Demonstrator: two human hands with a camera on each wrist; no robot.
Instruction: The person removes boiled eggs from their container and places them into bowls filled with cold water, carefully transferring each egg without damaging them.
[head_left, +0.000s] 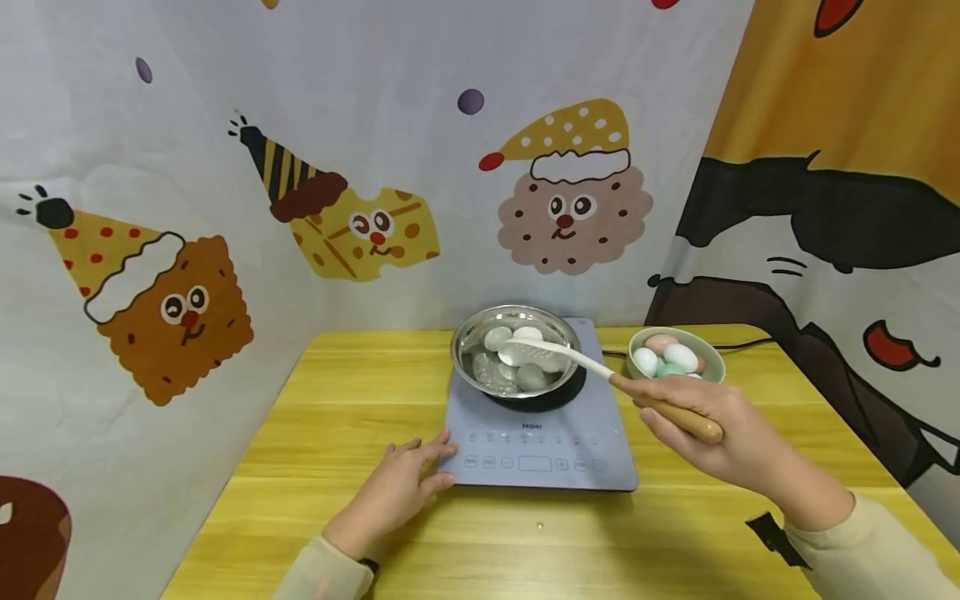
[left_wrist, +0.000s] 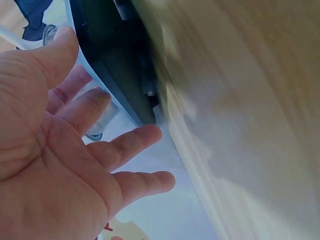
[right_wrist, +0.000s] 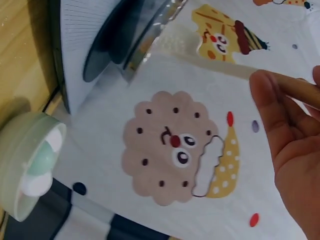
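Observation:
My right hand (head_left: 708, 417) grips the wooden handle of a white slotted spoon (head_left: 588, 362). The spoon's perforated head reaches into a shiny metal pan (head_left: 517, 310), among several pale eggs (head_left: 532, 377) in water. The pan stands on a flat grey induction cooktop (head_left: 540, 442). At the cooktop's front left edge rests my left hand (head_left: 401, 483), its fingers spread. In the left wrist view, the left thumb and fingers lie along the cooktop's edge (left_wrist: 125, 114). The right wrist view shows fingers and thumb (right_wrist: 265, 92) around the spoon handle.
A pale green bowl (head_left: 640, 337) with several white, pinkish and green eggs stands right of the cooktop. A black cord (head_left: 742, 344) runs behind it on the wooden table (head_left: 360, 400). A curtain (head_left: 420, 50) printed with cartoon figures hangs close behind the table.

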